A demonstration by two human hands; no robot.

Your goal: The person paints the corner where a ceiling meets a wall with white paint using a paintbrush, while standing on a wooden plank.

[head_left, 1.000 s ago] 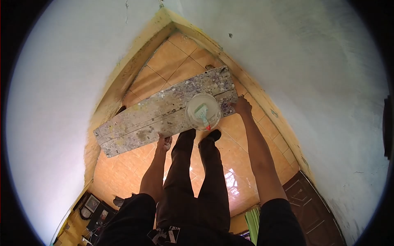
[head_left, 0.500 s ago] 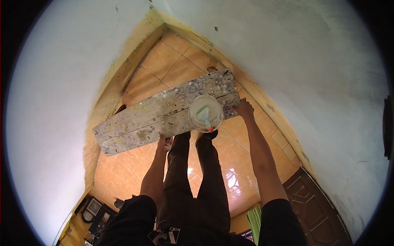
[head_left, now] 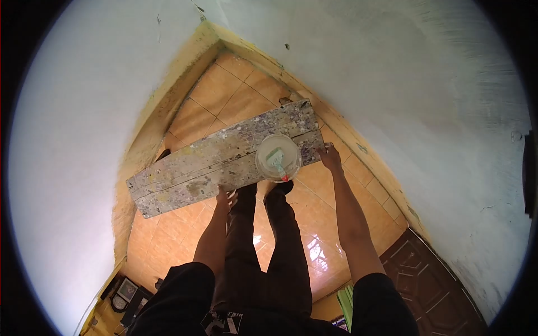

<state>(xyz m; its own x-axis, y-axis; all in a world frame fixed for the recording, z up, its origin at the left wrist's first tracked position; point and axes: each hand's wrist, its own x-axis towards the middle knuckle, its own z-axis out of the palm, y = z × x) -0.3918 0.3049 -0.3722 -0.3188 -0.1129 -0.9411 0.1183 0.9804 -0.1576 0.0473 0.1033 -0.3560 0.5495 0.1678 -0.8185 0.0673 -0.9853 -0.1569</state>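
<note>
ok so quick rundown, both hands are on a paint-splattered wooden plank (head_left: 207, 165) rn, it's sitting at a slant above the orange tiled floor (head_left: 207, 106), left end lower in view, right end up near the right wall (head_left: 426, 112). left hand (head_left: 225, 197) has the near long edge abt midway along, thumb up top & fingers curled under, so pretty much a pinch on the board. right hand (head_left: 330, 157) is clamped on the right end near the close corner, thumb over the top, can't rly see how far its fingers go underneath tbh. a translucent plastic tub (head_left: 261, 166) stands on the plank btwn the hands, closer to the right one & right by the near edge, w/ a paintbrush (head_left: 275, 157) in it, bristles pale green, red handle tip pointing back at the person. legs in dark trousers (head_left: 241, 263) are just below, feet by the near edge, left one partly hidden. also a brown panelled door (head_left: 426, 280) lower right & a bit of green curtain (head_left: 346, 305) by the right sleeve (head_left: 384, 305), fwiw
</note>
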